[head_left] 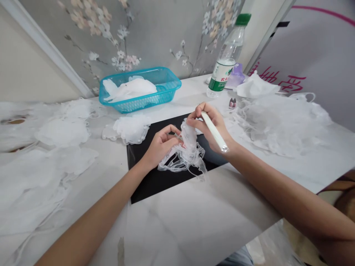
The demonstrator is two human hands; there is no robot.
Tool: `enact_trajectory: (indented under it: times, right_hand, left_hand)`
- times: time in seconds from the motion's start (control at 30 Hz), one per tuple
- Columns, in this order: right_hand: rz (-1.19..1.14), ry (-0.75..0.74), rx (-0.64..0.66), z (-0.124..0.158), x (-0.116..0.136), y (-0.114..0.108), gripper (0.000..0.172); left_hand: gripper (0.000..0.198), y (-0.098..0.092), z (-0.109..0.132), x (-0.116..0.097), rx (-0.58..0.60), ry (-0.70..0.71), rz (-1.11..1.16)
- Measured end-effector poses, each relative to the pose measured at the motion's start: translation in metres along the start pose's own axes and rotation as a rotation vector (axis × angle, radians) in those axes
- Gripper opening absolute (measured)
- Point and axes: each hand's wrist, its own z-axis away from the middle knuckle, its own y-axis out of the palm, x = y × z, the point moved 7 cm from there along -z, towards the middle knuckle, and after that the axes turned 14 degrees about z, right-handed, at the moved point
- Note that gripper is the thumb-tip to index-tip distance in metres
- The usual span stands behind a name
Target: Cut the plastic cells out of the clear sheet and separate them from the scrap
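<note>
My left hand (161, 144) pinches a piece of white ruffled lace (185, 155) over a black mat (155, 173) in the middle of the table. My right hand (212, 125) grips a white pen-like tool (213, 131), its far end hidden in the fingers and pointing at the top of the lace. Both hands touch the lace from either side. A finished round lace piece with pearls (129, 129) lies just left of the mat's far corner.
A blue plastic basket (169, 87) holds white pieces at the back. A green-capped water bottle (227, 59) stands behind right. Piles of white lace (277, 118) lie right, and more white fabric (41, 159) covers the left. A small dark bead-like item (232, 103) sits near the bottle.
</note>
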Motion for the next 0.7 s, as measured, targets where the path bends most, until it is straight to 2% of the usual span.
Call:
enact_trajectory:
  times: [0.13, 0.27, 0.37, 0.5, 0.57, 0.7]
  right_hand:
    - [0.072, -0.074, 0.009, 0.002, 0.006, 0.003, 0.031]
    - [0.158, -0.157, 0.060, 0.005, 0.012, 0.007, 0.025]
    - [0.180, -0.190, 0.101, 0.005, 0.014, 0.007, 0.022]
    - [0.194, -0.196, 0.299, 0.004, 0.015, 0.012, 0.028]
    - [0.196, -0.183, 0.350, 0.004, 0.015, 0.013, 0.030]
    - [0.177, -0.171, 0.252, 0.005, 0.017, 0.010, 0.030]
  left_hand:
    - [0.007, 0.003, 0.001, -0.004, 0.031, 0.030, 0.066]
    - [0.018, 0.005, 0.002, -0.004, 0.056, 0.032, 0.113]
    - [0.018, 0.003, 0.002, -0.003, 0.042, 0.027, 0.078]
    - [0.016, 0.001, 0.002, -0.004, 0.043, 0.045, 0.027]
    - [0.014, -0.001, 0.002, -0.006, 0.020, 0.065, 0.007]
    - [0.011, -0.005, 0.000, -0.009, -0.057, 0.083, 0.021]
